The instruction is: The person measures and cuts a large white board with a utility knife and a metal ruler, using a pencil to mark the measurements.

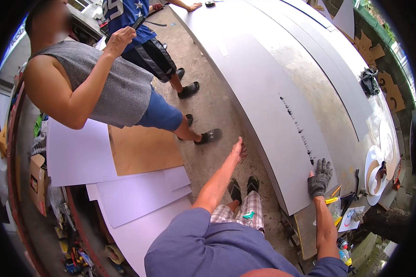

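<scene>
My left hand (239, 150) is bare and held out over the concrete floor, left of the long grey panel, with nothing in it. Its index finger points forward while the other fingers look loosely curled. My right hand (320, 178) wears a dark grey work glove with bare fingertips. It lies spread on the near end of the grey panel (263, 106), close to the lower end of a broken line of black marks (300, 130) that runs along the panel's surface.
One person (101, 87) in a grey sleeveless top stands at the left, holding a dark object. Another person (145, 48) in blue stands behind. White sheets (138, 198) and a brown board (145, 150) lie lower left. Tools and a white roll (374, 177) sit at the right.
</scene>
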Action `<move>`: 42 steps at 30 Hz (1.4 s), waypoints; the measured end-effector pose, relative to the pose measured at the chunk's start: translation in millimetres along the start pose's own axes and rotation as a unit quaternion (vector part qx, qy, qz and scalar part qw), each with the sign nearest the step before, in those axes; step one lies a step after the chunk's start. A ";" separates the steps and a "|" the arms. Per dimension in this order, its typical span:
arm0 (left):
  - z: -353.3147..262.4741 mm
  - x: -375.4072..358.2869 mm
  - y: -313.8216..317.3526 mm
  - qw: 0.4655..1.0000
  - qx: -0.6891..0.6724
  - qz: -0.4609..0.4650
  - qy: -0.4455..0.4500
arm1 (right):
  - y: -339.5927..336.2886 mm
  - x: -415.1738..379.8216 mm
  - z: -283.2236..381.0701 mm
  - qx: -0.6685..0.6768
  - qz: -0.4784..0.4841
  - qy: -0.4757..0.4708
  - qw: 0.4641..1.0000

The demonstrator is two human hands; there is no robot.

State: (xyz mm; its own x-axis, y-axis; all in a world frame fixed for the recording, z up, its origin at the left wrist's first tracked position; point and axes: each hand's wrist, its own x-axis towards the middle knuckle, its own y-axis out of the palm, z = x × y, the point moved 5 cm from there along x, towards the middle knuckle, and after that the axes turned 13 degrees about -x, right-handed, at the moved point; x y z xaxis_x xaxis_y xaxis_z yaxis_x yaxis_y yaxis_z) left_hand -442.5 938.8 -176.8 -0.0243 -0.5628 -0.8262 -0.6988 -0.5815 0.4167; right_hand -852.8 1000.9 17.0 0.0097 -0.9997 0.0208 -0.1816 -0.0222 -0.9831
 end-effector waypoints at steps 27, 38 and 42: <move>-1.7 32.1 5.6 0.965 -0.249 0.018 0.073 | -2.7 -1.5 -7.5 0.030 0.016 -0.002 0.999; 1.9 37.7 12.8 0.990 -0.137 -0.040 0.012 | -6.7 -1.5 -8.5 0.054 0.016 0.008 0.998; 3.4 42.0 12.1 0.987 -0.157 -0.021 0.023 | -6.7 -1.5 -8.7 0.051 0.020 0.008 0.998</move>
State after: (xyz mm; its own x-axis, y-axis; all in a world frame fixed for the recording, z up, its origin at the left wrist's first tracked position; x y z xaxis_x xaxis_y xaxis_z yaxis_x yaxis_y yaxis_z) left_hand -454.4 910.1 -207.7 0.0370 -0.5558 -0.8305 -0.4429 -0.7541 0.4849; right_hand -860.1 1002.5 25.1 -0.0108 -0.9998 -0.0160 -0.0810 0.0168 -0.9966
